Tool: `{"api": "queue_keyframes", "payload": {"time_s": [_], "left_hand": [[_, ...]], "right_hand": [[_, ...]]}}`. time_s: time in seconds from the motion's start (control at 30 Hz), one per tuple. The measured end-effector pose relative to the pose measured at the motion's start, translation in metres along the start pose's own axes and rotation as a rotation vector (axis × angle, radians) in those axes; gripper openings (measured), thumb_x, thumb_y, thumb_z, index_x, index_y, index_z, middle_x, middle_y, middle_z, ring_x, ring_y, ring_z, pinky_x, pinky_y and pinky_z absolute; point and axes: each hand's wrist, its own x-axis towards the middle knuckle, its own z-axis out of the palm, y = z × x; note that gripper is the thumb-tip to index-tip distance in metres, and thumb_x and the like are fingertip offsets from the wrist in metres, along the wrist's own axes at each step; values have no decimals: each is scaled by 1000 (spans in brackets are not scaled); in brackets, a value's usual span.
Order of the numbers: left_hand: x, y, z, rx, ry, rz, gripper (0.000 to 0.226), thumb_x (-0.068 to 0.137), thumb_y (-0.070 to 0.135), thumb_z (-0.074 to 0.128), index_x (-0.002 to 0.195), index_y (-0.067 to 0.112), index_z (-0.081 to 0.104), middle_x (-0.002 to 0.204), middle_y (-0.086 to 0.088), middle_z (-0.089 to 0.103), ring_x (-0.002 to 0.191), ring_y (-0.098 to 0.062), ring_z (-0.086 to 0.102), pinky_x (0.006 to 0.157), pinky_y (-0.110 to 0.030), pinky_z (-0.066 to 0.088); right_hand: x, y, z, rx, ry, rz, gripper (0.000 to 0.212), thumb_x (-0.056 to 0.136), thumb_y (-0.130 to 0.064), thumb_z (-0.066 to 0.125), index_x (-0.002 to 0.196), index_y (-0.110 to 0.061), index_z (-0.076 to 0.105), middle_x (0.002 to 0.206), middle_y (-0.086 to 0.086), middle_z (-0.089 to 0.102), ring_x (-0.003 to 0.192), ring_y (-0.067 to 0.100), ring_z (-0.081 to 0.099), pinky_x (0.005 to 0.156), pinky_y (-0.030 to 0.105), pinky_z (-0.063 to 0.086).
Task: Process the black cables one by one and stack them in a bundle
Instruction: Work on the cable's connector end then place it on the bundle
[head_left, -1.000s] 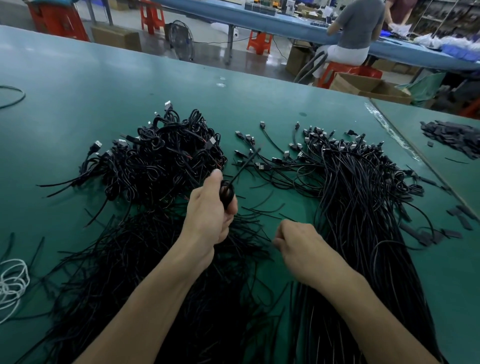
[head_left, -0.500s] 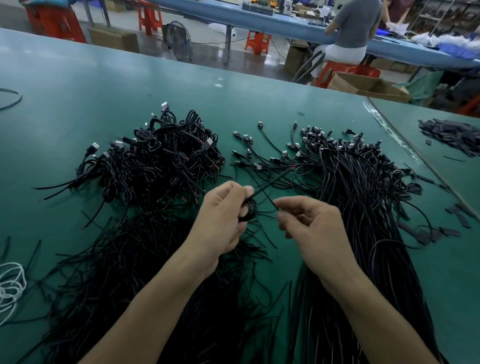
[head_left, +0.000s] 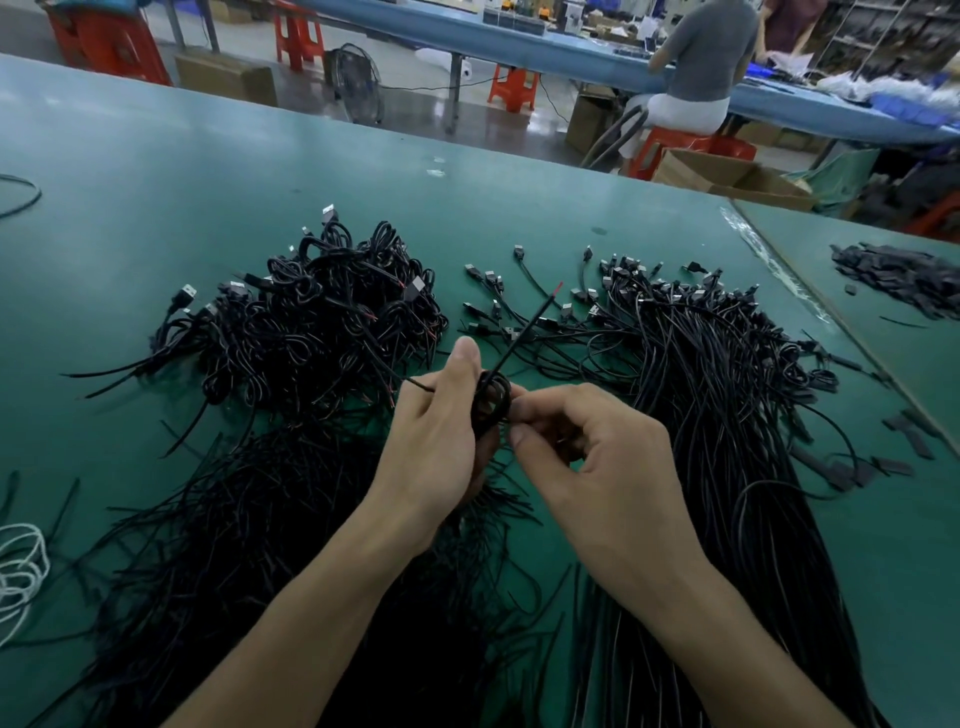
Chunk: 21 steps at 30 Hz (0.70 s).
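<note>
Since a second ago our right hand (head_left: 597, 457) has come up from beside the strands and closed in on the small coil of thin black cable (head_left: 491, 400). Our left hand (head_left: 436, 441) grips that coil between thumb and curled fingers above the middle of the matte green desk (head_left: 156, 182). The right hand's thumb and forefinger pinch the coil's right edge. One free end of the cable points toward the far right and ends in a red tip. A shorter end pokes out to the left past our left hand. The left hand hides the near side of the coil.

Far left of the hands lies a heap of coiled black cables (head_left: 322, 322) with plugs showing. On the right, a thick sheaf of long straight black cables (head_left: 727, 415) runs from near to far, its plugs fanned at the far end. Our forearms cover part of a spread of thin black strands (head_left: 249, 545). A loop of white cord (head_left: 21, 571) lies at the near left edge. Small flat black pieces (head_left: 904, 280) are piled on the neighbouring desk, far right. Beyond, a seated person in a grey top (head_left: 701, 57) works at a long blue bench (head_left: 571, 57), with a round floor fan (head_left: 358, 83) to the left.
</note>
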Motion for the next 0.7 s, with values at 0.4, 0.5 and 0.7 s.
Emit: {"api": "queue_keyframes", "payload": {"time_s": [0.4,0.5,0.7], "left_hand": [[3,-10,0,37,70,25,67,93,62,38,49,16,57,41,5,39,32,-8,29,37,-19,25],[3,-13,-3,92,-39,-36,66,98,54,43,54,6,40,44,3,30,37,-10,22,39,-20,20],[0,-10,-9,10,-328,-529,52,101,12,33,51,17,47,42,3,33,31,-6,22,37,-9,16]], "right_hand": [[-4,-6,2,-500,-136,-300,8,93,-10,65,90,-17,63,90,-7,54,84,8,50,75,23,48],[0,-10,-6,-743,-219,-549,13,85,-5,71,91,-13,63,93,0,55,86,17,48,75,32,44],[12,-15,-16,-597,-403,-506,14,85,-2,65,88,-14,59,98,-2,58,91,19,52,81,34,45]]}}
